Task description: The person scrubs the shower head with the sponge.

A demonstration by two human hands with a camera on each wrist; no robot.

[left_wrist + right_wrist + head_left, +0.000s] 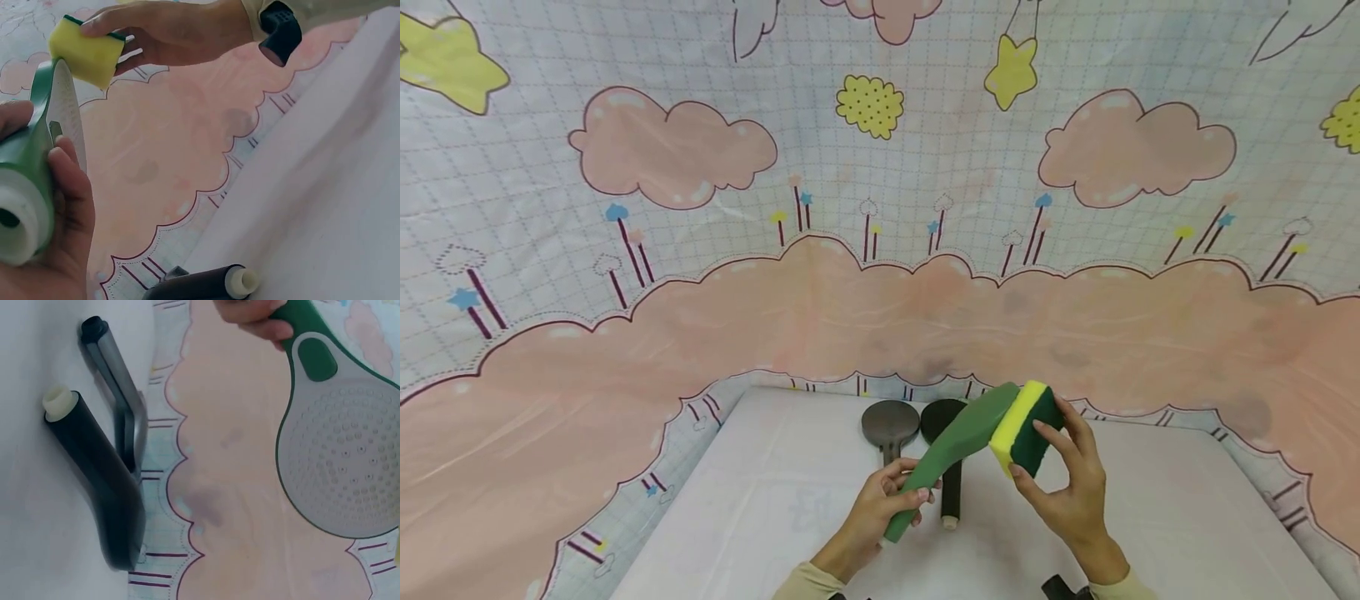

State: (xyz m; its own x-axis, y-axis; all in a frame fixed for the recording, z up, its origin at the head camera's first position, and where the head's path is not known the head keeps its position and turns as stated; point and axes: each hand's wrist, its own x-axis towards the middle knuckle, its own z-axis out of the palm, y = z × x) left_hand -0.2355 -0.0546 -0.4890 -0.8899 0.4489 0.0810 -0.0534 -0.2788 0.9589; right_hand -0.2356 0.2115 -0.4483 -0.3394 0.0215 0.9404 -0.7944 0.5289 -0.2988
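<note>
Green showerhead (966, 437): the left hand (880, 504) grips it; the right hand (1081, 493) pinches a sponge (1027, 431); dark showerheads (890, 422) lie near the table's far edge (808, 395).

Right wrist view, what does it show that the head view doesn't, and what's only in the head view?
Only the right wrist view: the nozzle face and green button of the green shower head.
Only the head view: the right hand and the dark green side of the sponge it pinches.
Both: the left hand gripping the green handle, plus the gray shower head and black shower head on the white table.
</note>
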